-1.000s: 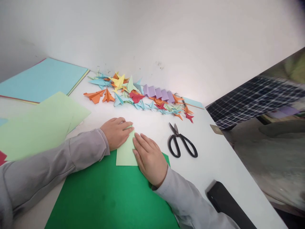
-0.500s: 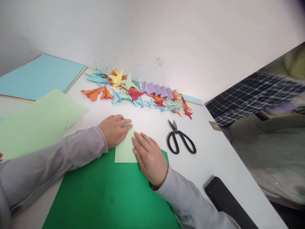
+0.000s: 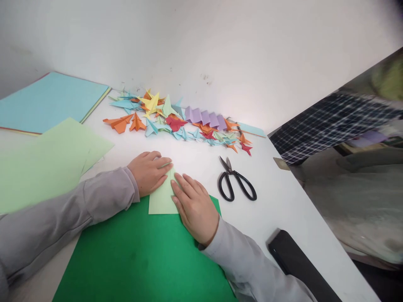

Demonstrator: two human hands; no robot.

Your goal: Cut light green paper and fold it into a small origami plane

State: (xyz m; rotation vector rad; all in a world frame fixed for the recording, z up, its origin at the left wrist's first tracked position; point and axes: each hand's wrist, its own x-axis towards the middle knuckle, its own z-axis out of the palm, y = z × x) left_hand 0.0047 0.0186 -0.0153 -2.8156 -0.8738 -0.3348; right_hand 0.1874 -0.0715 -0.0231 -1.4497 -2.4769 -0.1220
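Observation:
A small piece of pale green paper [image 3: 161,202] lies partly on a large green sheet [image 3: 138,256] and partly on the white table. My left hand [image 3: 148,173] rests on its upper left part, fingers stretched toward the tip. Along its right side my right hand [image 3: 197,209] lies flat with the fingers extended. Both hands press on the paper, and its right part is hidden beneath my right hand. Black-handled scissors [image 3: 231,172] lie to the right with their blades slightly apart.
Many folded paper figures [image 3: 173,121] are heaped along the wall. Blue sheets [image 3: 53,100] are stacked at the far left, with pale green sheets [image 3: 47,163] nearer. A black case-like object [image 3: 296,260] sits by the table's right edge. Beyond it hangs checked cloth [image 3: 333,121].
The whole view has shifted slightly, so things appear a little further left. My right fingers sit marginally closer in on the pale green paper; both hands stay on it.

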